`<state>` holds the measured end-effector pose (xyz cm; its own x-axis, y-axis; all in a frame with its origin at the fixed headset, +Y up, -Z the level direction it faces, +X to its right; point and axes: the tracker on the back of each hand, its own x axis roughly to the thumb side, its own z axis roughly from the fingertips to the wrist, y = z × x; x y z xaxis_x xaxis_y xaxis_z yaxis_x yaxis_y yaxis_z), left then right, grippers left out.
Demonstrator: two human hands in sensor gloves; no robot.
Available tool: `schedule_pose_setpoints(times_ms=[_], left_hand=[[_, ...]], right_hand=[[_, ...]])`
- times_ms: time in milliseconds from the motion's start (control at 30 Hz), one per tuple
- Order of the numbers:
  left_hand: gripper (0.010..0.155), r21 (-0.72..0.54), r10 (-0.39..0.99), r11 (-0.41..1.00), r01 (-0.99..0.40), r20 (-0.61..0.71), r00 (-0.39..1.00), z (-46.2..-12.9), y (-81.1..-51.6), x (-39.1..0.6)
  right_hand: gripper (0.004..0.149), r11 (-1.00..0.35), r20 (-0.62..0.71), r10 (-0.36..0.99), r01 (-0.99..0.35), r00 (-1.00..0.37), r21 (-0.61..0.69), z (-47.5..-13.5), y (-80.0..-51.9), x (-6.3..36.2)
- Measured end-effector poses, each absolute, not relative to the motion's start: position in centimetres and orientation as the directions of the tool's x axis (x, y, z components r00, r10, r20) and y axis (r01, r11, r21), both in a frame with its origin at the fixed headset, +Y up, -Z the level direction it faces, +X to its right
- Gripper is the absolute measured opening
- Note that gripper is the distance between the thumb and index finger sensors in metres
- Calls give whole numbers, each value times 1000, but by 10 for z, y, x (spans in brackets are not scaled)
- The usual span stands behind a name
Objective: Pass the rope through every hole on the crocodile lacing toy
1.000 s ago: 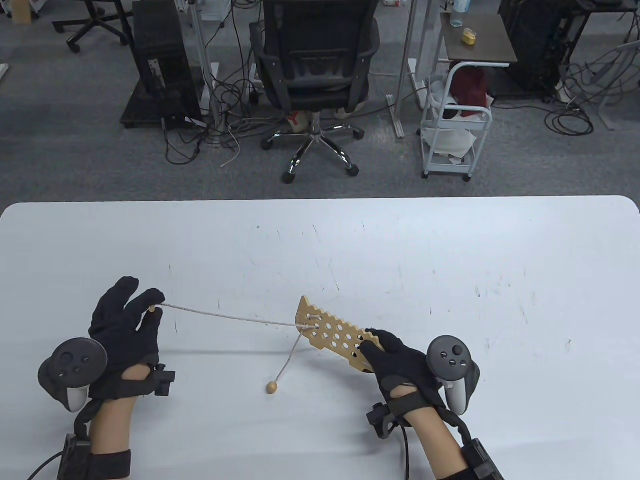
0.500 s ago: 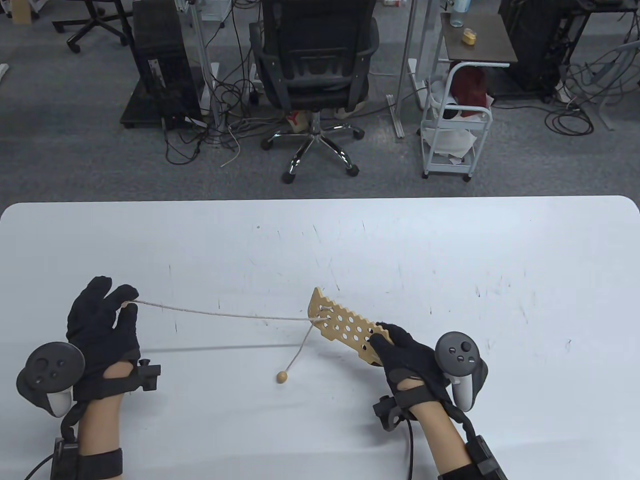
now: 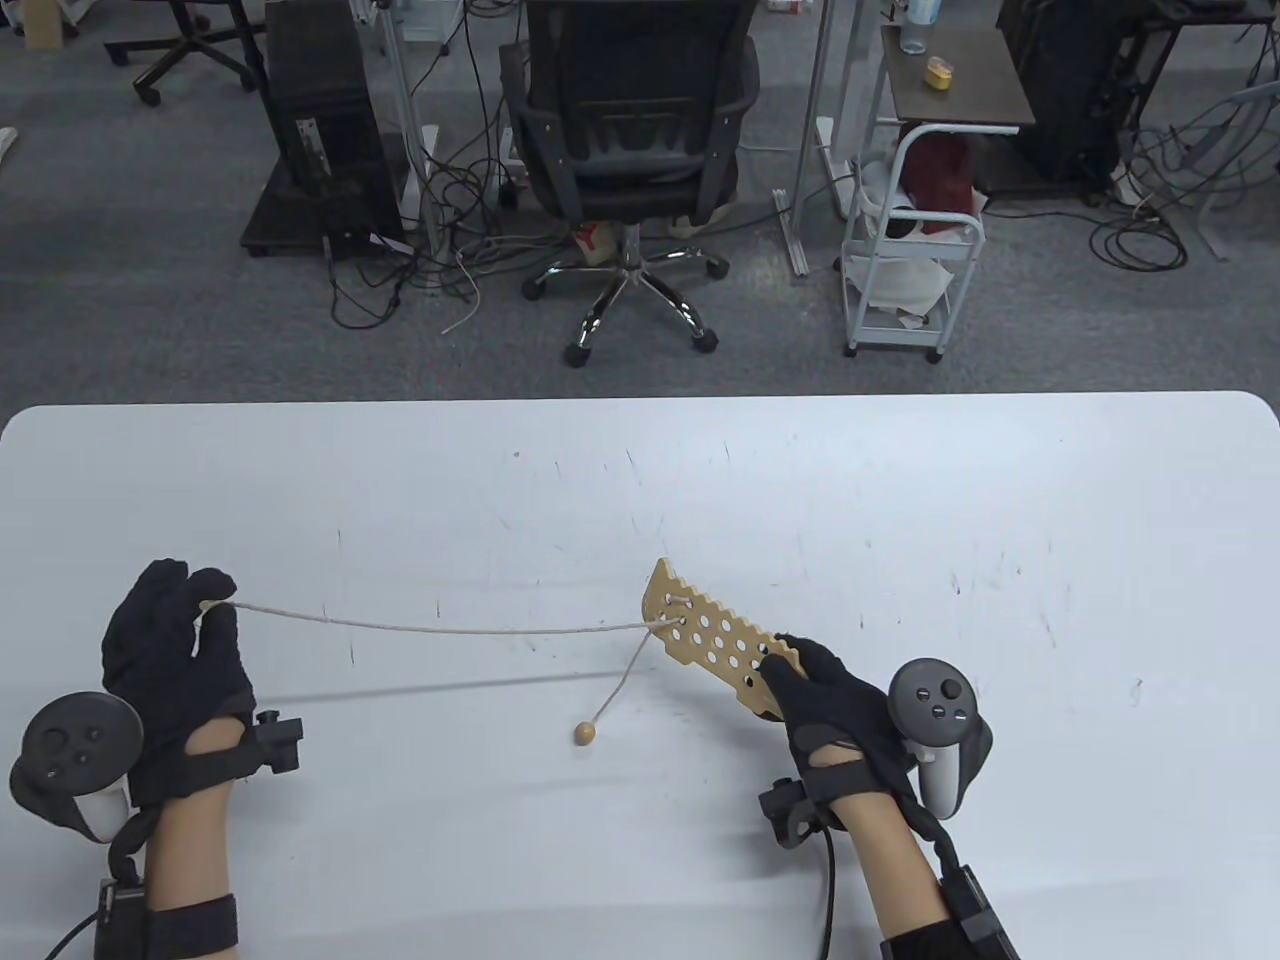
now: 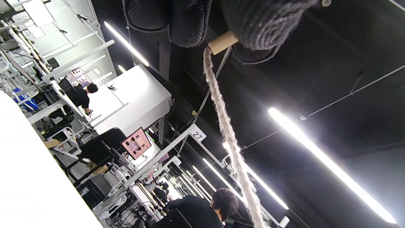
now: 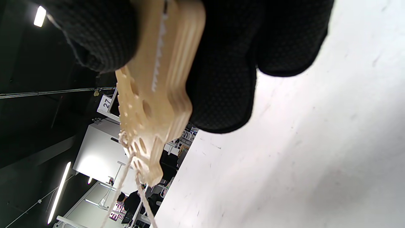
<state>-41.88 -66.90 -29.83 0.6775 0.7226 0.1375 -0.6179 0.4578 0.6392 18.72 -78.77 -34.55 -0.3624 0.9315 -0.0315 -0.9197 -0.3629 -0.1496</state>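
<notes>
- Table view: white table (image 3: 900, 480) bare around the work; office chair (image 3: 630, 130) and cart (image 3: 910, 250) stand beyond its far edge. Crocodile board (image 3: 712, 640) is held above the table right of centre, long axis running far-left to near-right. Right hand (image 3: 830, 700) grips its near end. Left hand (image 3: 175, 660), near the left edge, pinches the rope (image 3: 440, 628) tip; wooden bead (image 3: 585, 734) hangs below.
- Left wrist view: fingertips (image 4: 262, 25) clamp the wooden needle (image 4: 223, 42).
- Right wrist view: fingers (image 5: 221, 79) wrap the board, table close beneath.
</notes>
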Motion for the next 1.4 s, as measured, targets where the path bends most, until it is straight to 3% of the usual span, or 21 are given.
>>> schedule_pose_setpoints(times_ms=[667, 1400], left_hand=[[46, 705, 771, 381, -599, 116, 626, -290, -669, -437], [53, 548, 712, 490, -678, 197, 674, -311, -676, -398]], right_hand=[[45, -348, -88, 937, -901, -337, -259, -345, -780, 210], [45, -388, 18, 917, -901, -399, -196, -331, -755, 181]])
